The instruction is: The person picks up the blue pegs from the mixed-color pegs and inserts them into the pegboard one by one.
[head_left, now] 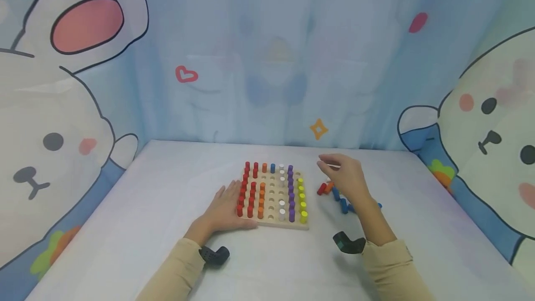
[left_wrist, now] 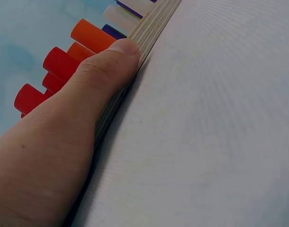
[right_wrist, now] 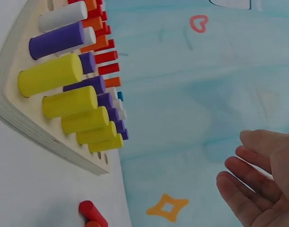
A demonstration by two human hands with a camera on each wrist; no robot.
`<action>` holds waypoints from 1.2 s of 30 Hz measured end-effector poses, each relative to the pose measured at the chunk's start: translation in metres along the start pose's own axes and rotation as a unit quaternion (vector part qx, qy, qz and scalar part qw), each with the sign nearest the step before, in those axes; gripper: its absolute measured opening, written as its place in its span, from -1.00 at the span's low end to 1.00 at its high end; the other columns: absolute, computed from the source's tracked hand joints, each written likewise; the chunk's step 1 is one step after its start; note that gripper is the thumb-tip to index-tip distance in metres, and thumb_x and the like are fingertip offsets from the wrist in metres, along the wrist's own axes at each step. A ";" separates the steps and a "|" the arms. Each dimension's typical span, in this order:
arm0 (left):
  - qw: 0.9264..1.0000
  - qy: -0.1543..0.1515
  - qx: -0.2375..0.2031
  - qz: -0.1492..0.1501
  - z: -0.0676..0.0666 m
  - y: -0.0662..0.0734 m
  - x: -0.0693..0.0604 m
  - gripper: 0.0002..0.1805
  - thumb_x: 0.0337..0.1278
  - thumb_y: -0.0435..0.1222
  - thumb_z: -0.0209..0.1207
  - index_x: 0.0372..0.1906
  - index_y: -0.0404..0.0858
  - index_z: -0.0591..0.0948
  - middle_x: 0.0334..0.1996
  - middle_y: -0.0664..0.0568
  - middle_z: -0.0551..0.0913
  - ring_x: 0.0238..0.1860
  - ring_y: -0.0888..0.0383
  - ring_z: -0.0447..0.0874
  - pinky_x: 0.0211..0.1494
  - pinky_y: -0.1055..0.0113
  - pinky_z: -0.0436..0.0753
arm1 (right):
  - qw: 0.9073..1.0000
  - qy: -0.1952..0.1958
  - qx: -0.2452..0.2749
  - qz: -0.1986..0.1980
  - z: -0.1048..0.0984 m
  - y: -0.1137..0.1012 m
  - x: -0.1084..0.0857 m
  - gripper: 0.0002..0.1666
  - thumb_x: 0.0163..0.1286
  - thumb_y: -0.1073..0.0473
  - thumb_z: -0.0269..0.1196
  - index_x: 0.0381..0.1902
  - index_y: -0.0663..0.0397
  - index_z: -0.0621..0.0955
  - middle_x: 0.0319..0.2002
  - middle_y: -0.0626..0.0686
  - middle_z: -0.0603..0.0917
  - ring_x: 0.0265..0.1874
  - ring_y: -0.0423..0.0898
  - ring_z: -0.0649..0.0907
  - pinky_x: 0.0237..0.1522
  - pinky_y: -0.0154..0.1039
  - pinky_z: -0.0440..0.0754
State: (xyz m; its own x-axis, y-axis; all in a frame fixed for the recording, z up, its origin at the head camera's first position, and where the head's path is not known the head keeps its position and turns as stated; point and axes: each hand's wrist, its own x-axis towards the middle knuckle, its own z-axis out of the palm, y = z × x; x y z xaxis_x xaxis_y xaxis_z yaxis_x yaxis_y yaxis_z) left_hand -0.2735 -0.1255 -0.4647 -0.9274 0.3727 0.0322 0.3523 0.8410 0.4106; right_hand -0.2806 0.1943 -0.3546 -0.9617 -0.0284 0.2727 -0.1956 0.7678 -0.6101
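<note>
Red, orange and blue loose pegs [head_left: 344, 206] are lying on their sides on the white desk [head_left: 434, 208], between the wooden peg board [head_left: 288, 224] and the desk's right edge. From far away I am seeing the right hand [head_left: 344, 173] hanging over the desk near them, much closer to them than the left hand [head_left: 223, 210]. Its fingers are bending softly and holding nothing. One red peg [head_left: 322, 188] is slanting toward the desk's far right corner; the blue peg [head_left: 336, 193] beside it is slanting the other way. I am missing some pegs because the right arm [head_left: 372, 215] is hiding them.

The left hand is resting against the board's near left corner, fingers loose on the left edge, thumb touching the near edge. The board is sitting left of the right hand, with bare holes [head_left: 271, 193] running between the orange and white rows. Wide room is stretching toward the desk's right edge, but standing pegs [head_left: 302, 197] are crowding the board.
</note>
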 end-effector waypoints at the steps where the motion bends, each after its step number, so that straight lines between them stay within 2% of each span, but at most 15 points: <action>1: 1.000 0.000 0.000 -0.002 0.000 0.000 0.000 0.37 -0.36 0.49 0.15 0.52 -0.19 -0.09 0.53 -0.02 -0.04 0.54 0.07 -0.18 0.56 0.03 -0.18 | 1.000 0.002 -0.001 -0.001 -0.002 0.000 0.000 -0.48 0.39 -0.09 0.15 0.16 0.10 0.55 0.12 0.19 0.61 0.13 0.14 0.58 0.06 -0.01 0.61; 8: 1.000 0.000 -0.005 -0.001 0.000 -0.001 -0.001 0.38 -0.37 0.50 0.15 0.52 -0.19 -0.09 0.53 -0.01 -0.03 0.54 0.08 -0.19 0.56 0.05 -0.20 | 1.000 0.019 -0.002 -0.014 -0.013 0.009 -0.001 -0.43 0.38 -0.15 0.12 0.17 0.11 0.54 0.11 0.20 0.61 0.12 0.14 0.58 0.09 0.02 0.59; 15: 1.000 0.007 0.003 -0.001 -0.004 0.001 -0.005 0.37 -0.34 0.48 0.16 0.51 -0.24 -0.07 0.52 -0.06 -0.03 0.54 0.03 -0.18 0.56 0.01 -0.18 | 0.998 0.064 -0.006 -0.018 -0.028 0.024 0.001 -0.47 0.39 -0.13 0.13 0.13 0.11 0.57 0.07 0.20 0.63 0.09 0.13 0.59 0.09 0.05 0.59; 20: 1.000 0.011 0.007 0.003 -0.004 0.000 -0.003 0.37 -0.33 0.50 0.13 0.51 -0.25 -0.07 0.52 -0.07 -0.04 0.54 0.03 -0.18 0.56 0.01 -0.18 | 0.996 0.091 -0.012 0.013 -0.044 0.033 0.000 -0.43 0.39 -0.17 0.11 0.14 0.11 0.56 0.09 0.21 0.61 0.11 0.14 0.55 0.12 0.07 0.57; 24: 1.000 0.011 0.006 0.003 -0.001 -0.002 -0.002 0.38 -0.34 0.50 0.13 0.51 -0.24 -0.08 0.52 -0.07 -0.04 0.54 0.03 -0.18 0.56 0.01 -0.18 | 0.993 0.096 -0.036 0.057 -0.056 0.043 -0.006 -0.36 0.40 -0.23 0.05 0.17 0.13 0.54 0.11 0.25 0.59 0.13 0.19 0.53 0.11 0.12 0.56; 28: 1.000 0.004 0.007 0.002 0.001 -0.001 -0.002 0.38 -0.35 0.50 0.13 0.51 -0.23 -0.09 0.53 -0.05 -0.04 0.54 0.04 -0.18 0.56 0.01 -0.18 | 0.989 0.083 -0.054 0.112 -0.067 0.059 -0.014 -0.36 0.41 -0.21 0.04 0.20 0.16 0.50 0.13 0.28 0.57 0.14 0.24 0.50 0.10 0.16 0.55; 31: 1.000 0.000 0.007 0.004 0.001 0.001 -0.003 0.38 -0.34 0.50 0.13 0.51 -0.23 -0.09 0.53 -0.06 -0.05 0.54 0.04 -0.19 0.56 0.01 -0.18 | 0.987 0.065 -0.060 0.136 -0.074 0.071 -0.020 -0.34 0.40 -0.20 0.06 0.21 0.18 0.48 0.13 0.31 0.54 0.13 0.25 0.48 0.11 0.17 0.54; 36: 1.000 -0.004 0.006 0.004 0.001 0.002 -0.004 0.37 -0.33 0.49 0.14 0.51 -0.23 -0.09 0.53 -0.06 -0.05 0.54 0.03 -0.19 0.56 0.00 -0.18 | 0.983 -0.015 -0.085 0.165 -0.078 0.090 -0.025 -0.19 0.34 -0.28 0.11 0.25 0.27 0.42 0.16 0.38 0.49 0.13 0.31 0.45 0.10 0.21 0.52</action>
State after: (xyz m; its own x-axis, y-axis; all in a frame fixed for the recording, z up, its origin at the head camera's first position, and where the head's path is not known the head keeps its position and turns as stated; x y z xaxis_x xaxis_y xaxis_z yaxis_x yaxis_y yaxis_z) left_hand -0.2691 -0.1243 -0.4652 -0.9239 0.3816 0.0280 0.3602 0.8427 0.4002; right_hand -0.2594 0.3143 -0.3584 -0.9733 0.2225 0.0569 0.1599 0.8346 -0.5272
